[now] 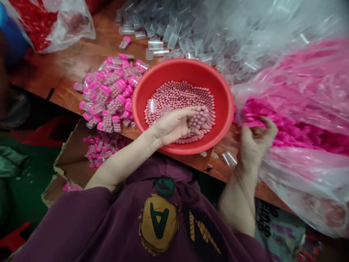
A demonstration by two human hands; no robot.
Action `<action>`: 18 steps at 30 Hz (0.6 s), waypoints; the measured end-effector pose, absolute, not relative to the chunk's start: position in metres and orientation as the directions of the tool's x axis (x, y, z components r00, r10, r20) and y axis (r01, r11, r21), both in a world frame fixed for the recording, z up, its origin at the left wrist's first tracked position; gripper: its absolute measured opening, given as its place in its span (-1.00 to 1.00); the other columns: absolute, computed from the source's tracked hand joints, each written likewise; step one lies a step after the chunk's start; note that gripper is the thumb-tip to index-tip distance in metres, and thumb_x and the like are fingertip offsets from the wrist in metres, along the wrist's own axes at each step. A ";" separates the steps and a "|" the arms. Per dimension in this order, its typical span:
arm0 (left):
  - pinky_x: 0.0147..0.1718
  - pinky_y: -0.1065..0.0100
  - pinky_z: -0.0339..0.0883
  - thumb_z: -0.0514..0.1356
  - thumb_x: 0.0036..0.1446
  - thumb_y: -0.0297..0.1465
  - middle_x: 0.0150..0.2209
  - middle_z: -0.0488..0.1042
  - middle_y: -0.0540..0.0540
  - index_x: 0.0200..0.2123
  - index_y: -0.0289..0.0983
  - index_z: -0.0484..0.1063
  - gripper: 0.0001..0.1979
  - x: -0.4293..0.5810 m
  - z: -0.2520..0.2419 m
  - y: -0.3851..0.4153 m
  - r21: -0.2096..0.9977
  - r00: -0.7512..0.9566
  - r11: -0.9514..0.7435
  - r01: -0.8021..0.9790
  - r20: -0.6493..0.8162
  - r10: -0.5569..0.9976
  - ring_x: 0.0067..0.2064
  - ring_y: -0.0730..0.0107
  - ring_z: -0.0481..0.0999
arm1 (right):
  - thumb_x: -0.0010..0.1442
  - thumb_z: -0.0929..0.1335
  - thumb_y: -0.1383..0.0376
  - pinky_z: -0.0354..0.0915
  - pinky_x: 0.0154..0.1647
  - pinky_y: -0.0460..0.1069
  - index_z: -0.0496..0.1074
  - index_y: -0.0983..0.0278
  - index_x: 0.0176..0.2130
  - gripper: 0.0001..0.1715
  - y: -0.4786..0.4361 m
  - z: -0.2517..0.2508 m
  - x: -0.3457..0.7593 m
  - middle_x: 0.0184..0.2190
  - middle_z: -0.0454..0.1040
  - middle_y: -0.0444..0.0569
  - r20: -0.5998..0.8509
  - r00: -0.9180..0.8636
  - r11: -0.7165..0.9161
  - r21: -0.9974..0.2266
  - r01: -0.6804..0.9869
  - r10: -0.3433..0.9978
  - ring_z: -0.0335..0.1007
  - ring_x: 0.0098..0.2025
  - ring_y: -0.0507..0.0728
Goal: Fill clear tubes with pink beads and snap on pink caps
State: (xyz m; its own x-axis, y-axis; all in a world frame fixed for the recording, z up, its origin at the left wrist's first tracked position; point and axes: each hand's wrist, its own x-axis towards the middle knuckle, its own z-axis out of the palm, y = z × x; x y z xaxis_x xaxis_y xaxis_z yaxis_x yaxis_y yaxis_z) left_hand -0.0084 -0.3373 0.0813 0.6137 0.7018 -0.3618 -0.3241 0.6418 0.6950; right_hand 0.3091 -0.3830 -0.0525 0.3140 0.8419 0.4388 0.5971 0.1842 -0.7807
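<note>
I can't count the beads (pixel 200 118) in the left hand (pixel 174 125); its fingers cover most of them. The right hand (pixel 255 145) hides so much of the pink piece (pixel 252 124) it pinches that I can't tell if it's a cap. The blurred blue thing (pixel 12 32) is cut off at the left edge, so I can't name it. The pink bag (pixel 305 171) runs off the right edge, the red bag (pixel 40 25) off the top.

Two hands (pixel 173 127) (pixel 255 145), one red basin (pixel 180 69), perhaps three plastic bags (pixel 68 32) (pixel 308 182) (pixel 245 29).
</note>
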 end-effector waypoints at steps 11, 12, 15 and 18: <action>-0.02 0.09 0.60 0.17 0.40 -0.29 0.04 0.72 -0.30 0.28 -0.29 0.54 -0.53 -0.006 0.067 -0.350 0.660 0.543 0.661 -0.356 -0.430 0.721 0.01 0.06 0.72 | 0.55 0.44 0.13 0.67 0.00 0.29 0.48 0.01 0.30 -0.61 -0.371 0.031 0.186 -0.05 0.63 0.03 0.552 0.224 0.448 -0.807 0.384 0.803 0.71 -0.13 0.26; -0.01 0.07 0.59 0.18 0.35 -0.33 0.05 0.71 -0.30 0.28 -0.28 0.54 -0.52 -0.007 0.067 -0.349 0.671 0.543 0.655 -0.348 -0.426 0.724 0.02 0.06 0.71 | 0.58 0.41 0.12 0.67 0.09 0.32 0.46 0.04 0.31 -0.62 -0.372 0.031 0.178 0.02 0.64 0.06 0.541 0.211 0.432 -0.807 0.402 0.814 0.75 -0.03 0.30; 0.04 0.03 0.57 0.20 0.24 -0.38 0.06 0.70 -0.29 0.25 -0.21 0.57 -0.49 -0.006 0.064 -0.346 0.711 0.548 0.637 -0.297 -0.420 0.724 0.08 0.02 0.68 | 0.66 0.28 0.06 0.60 0.31 0.37 0.46 0.08 0.31 -0.62 -0.379 0.035 0.166 0.19 0.62 0.14 0.495 0.180 0.322 -0.758 0.567 0.850 0.70 0.24 0.35; 0.02 0.01 0.56 0.21 0.20 -0.36 0.01 0.70 -0.29 0.16 -0.20 0.61 -0.53 -0.005 0.063 -0.347 0.734 0.545 0.618 -0.283 -0.407 0.733 0.09 -0.03 0.66 | 0.68 0.24 0.02 0.55 0.38 0.43 0.54 0.10 0.28 -0.56 -0.386 0.040 0.168 0.19 0.66 0.17 0.444 0.122 0.248 -0.686 0.684 0.888 0.65 0.28 0.41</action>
